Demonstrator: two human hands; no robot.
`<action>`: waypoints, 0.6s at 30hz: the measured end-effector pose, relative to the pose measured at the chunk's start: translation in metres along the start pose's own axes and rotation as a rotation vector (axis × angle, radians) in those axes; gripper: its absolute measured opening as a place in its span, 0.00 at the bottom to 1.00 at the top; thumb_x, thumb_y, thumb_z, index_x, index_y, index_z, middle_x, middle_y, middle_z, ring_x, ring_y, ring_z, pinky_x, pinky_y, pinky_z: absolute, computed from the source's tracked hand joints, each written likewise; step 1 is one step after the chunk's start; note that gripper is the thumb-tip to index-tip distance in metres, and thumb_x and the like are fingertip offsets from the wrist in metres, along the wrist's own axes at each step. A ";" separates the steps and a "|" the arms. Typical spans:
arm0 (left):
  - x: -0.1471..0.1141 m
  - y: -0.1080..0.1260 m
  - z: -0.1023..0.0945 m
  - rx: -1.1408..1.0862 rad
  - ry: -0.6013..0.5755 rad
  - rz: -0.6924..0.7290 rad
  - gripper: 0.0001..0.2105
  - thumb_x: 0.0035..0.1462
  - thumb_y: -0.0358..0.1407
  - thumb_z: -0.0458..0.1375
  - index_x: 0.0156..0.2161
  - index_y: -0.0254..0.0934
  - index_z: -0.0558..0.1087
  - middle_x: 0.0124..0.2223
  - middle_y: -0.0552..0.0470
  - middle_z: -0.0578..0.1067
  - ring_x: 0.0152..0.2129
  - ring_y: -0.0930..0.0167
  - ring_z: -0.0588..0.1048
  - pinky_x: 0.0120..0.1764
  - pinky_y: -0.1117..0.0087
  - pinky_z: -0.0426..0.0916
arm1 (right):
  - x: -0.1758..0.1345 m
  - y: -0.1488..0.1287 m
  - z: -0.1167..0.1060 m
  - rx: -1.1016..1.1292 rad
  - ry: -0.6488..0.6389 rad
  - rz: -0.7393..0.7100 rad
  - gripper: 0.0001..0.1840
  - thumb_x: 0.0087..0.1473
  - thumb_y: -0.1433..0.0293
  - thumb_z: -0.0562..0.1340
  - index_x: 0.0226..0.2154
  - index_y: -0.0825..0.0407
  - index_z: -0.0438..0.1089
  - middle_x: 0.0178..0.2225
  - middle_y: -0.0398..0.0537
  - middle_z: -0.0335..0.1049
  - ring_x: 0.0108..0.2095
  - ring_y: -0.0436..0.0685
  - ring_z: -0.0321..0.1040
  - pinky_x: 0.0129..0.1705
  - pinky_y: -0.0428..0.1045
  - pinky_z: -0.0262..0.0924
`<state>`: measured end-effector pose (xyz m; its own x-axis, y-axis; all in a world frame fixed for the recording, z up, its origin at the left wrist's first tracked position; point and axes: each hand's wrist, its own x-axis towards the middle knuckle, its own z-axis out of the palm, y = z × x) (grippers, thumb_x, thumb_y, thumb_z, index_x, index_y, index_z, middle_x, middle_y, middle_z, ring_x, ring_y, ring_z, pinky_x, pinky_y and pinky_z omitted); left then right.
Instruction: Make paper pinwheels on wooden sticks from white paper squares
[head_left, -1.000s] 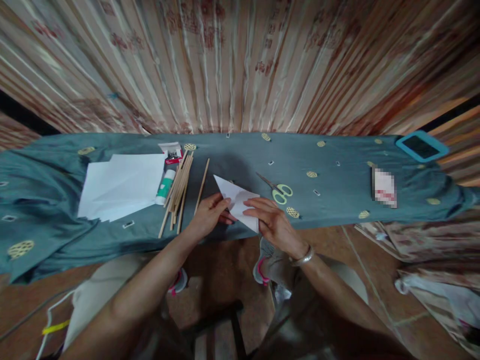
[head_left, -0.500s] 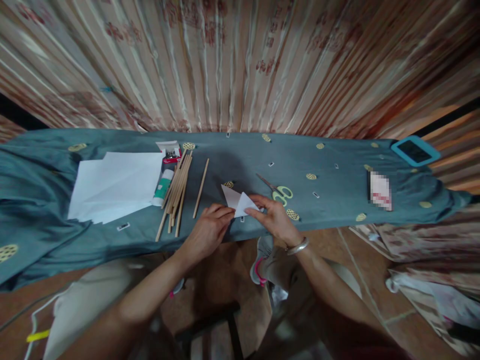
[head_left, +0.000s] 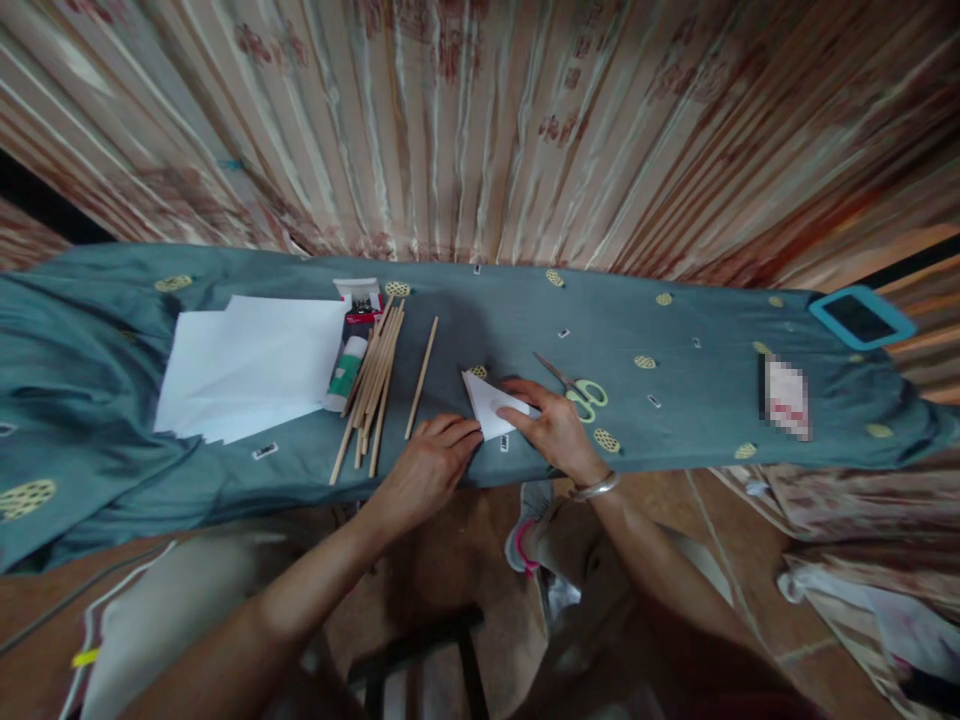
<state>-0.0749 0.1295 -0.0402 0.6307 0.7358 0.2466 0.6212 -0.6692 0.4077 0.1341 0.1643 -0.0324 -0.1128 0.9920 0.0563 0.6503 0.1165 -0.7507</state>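
Observation:
A white sheet of folded paper (head_left: 489, 405), now a small triangle, lies near the front edge of the cloth-covered table between my hands. My left hand (head_left: 441, 455) is closed, its fingertips pinching the lower left corner of the paper. From the right, my right hand (head_left: 551, 425) grips the paper, thumb on top and fingers behind it. A silver bracelet (head_left: 595, 487) circles the right wrist. Just beyond the right hand lie green-handled scissors (head_left: 581, 388). Left of the paper lies a single wooden stick (head_left: 422, 378).
A bundle of wooden sticks (head_left: 375, 385), a green-and-white glue stick (head_left: 346, 373) and a small red box (head_left: 361, 302) lie on the left, beside white paper sheets (head_left: 255, 365). A blue-framed tablet (head_left: 862, 316) and a blurred packet (head_left: 786, 397) are at the right.
The paper's right flap has been folded over to the left, so it now forms one triangle. My right thumb has moved onto it. The whole view has shifted slightly.

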 end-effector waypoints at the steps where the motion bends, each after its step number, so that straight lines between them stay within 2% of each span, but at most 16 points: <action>1: 0.000 0.000 0.000 -0.001 -0.001 0.000 0.13 0.63 0.29 0.49 0.50 0.32 0.71 0.51 0.43 0.75 0.47 0.61 0.69 0.47 0.56 0.69 | 0.001 0.000 0.001 -0.013 0.010 0.013 0.20 0.51 0.64 0.66 0.47 0.49 0.71 0.41 0.50 0.78 0.43 0.60 0.75 0.46 0.53 0.67; 7: 0.000 -0.001 -0.001 -0.037 0.013 -0.003 0.13 0.63 0.29 0.49 0.49 0.32 0.71 0.50 0.43 0.75 0.47 0.60 0.69 0.47 0.55 0.70 | 0.004 -0.003 0.003 -0.079 0.039 0.037 0.20 0.50 0.64 0.66 0.47 0.49 0.71 0.40 0.49 0.78 0.42 0.60 0.76 0.44 0.53 0.68; 11: 0.001 -0.002 -0.003 -0.114 0.082 -0.053 0.12 0.63 0.30 0.51 0.48 0.32 0.72 0.48 0.43 0.75 0.45 0.62 0.70 0.49 0.56 0.70 | 0.004 -0.005 0.004 -0.089 0.043 0.056 0.20 0.51 0.64 0.66 0.47 0.50 0.71 0.39 0.49 0.79 0.41 0.60 0.76 0.44 0.53 0.68; 14: 0.004 -0.002 -0.003 -0.123 0.111 -0.096 0.16 0.63 0.31 0.50 0.54 0.31 0.68 0.54 0.40 0.72 0.52 0.61 0.68 0.54 0.54 0.67 | 0.004 -0.005 0.004 -0.099 0.041 0.049 0.20 0.51 0.65 0.66 0.48 0.51 0.71 0.39 0.50 0.78 0.40 0.60 0.76 0.43 0.52 0.68; 18: 0.010 -0.006 0.002 -0.079 0.064 -0.103 0.22 0.62 0.29 0.50 0.61 0.31 0.60 0.64 0.37 0.62 0.62 0.59 0.58 0.60 0.50 0.60 | 0.004 -0.005 0.005 -0.110 0.040 0.040 0.21 0.51 0.64 0.65 0.48 0.51 0.71 0.40 0.51 0.78 0.40 0.60 0.76 0.43 0.53 0.67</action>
<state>-0.0712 0.1401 -0.0421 0.5330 0.8068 0.2549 0.6408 -0.5816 0.5011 0.1264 0.1678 -0.0313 -0.0565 0.9969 0.0554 0.7323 0.0791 -0.6764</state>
